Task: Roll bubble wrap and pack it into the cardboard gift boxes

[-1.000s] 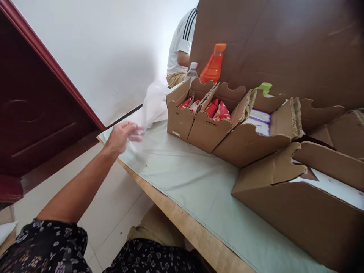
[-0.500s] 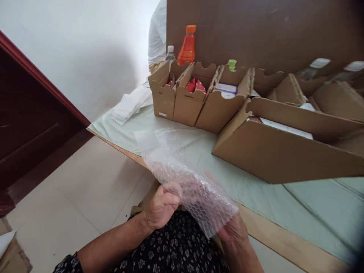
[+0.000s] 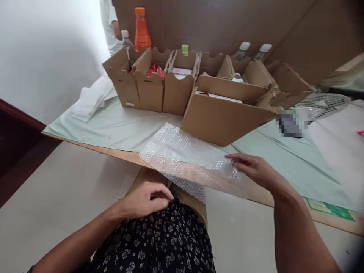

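Note:
A sheet of clear bubble wrap (image 3: 187, 155) lies across the front edge of the table (image 3: 113, 129) and hangs over it toward my lap. My right hand (image 3: 253, 170) rests on the sheet's right end with its fingers stretched out flat. My left hand (image 3: 145, 197) sits over my lap just below the sheet's hanging edge. Its fingers are curled and pinched together, and I cannot make out whether they hold the wrap. Just beyond the sheet stands a large open cardboard box (image 3: 222, 117).
A row of small open cardboard boxes (image 3: 150, 87) stands at the back, some with red packets, with an orange bottle (image 3: 141, 30) behind. A stack of white sheets (image 3: 92, 98) lies at the left. A person in a white shirt (image 3: 109, 22) sits beyond. A wire grille (image 3: 321, 104) lies at the right.
The bubble wrap has gone from bunched in both hands at my lap to spread on the table edge. My right hand now lies on top of it, and the view has swung right.

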A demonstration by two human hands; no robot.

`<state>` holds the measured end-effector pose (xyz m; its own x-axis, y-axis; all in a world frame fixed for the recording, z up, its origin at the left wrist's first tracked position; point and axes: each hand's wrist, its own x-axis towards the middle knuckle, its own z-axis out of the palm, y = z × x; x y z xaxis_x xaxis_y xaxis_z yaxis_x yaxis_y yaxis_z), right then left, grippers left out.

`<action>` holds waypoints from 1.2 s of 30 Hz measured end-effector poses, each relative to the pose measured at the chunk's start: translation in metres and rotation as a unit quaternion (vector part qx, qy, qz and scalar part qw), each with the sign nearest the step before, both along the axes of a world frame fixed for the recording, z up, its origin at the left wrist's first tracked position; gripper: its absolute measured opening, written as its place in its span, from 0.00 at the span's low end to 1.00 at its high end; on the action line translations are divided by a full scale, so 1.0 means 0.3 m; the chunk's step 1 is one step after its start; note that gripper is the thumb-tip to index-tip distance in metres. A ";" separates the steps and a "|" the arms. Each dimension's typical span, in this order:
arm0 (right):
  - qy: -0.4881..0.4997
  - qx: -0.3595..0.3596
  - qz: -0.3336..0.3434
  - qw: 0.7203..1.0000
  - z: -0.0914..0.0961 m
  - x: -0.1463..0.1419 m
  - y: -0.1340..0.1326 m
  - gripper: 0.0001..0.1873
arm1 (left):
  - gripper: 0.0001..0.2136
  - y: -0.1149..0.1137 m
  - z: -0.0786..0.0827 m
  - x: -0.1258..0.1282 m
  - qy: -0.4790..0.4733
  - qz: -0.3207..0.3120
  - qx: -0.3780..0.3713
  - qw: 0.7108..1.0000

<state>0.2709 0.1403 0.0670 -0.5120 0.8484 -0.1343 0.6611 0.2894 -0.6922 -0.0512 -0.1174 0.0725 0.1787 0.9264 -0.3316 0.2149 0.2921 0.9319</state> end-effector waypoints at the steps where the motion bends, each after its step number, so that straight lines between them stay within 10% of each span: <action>1: -0.030 0.033 0.011 0.999 0.000 0.018 0.029 0.20 | 0.10 0.032 0.017 -0.013 0.038 0.014 0.047 0.998; 6: -0.106 0.206 -0.028 0.972 -0.015 0.050 0.077 0.16 | 0.12 0.247 -0.014 -0.025 0.289 0.042 0.299 0.909; 11: -0.094 0.367 -0.067 0.923 -0.046 0.025 -0.081 0.17 | 0.08 0.312 -0.066 -0.021 0.433 -0.049 0.286 0.853; 17: -0.067 0.337 0.043 0.938 -0.093 -0.100 -0.243 0.15 | 0.10 0.366 -0.051 0.043 0.453 -0.073 0.318 0.830; 22: -0.115 0.316 0.113 0.935 -0.162 -0.155 -0.238 0.21 | 0.22 0.460 -0.160 0.094 0.384 -0.124 0.352 0.845; 29: -0.174 0.349 -0.090 0.916 -0.193 0.241 -0.349 0.25 | 0.31 0.321 -0.184 -0.087 0.485 -0.155 0.339 0.791; 36: -0.237 0.355 -0.013 0.904 -0.181 0.337 -0.484 0.35 | 0.34 0.229 -0.154 -0.143 0.486 -0.219 0.352 0.769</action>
<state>0.3721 -0.0049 0.0127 -0.5174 0.8185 0.2497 0.8484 0.5287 0.0250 -0.0940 -0.0487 0.0264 0.5092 0.8591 0.0510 0.8445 -0.5102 0.1630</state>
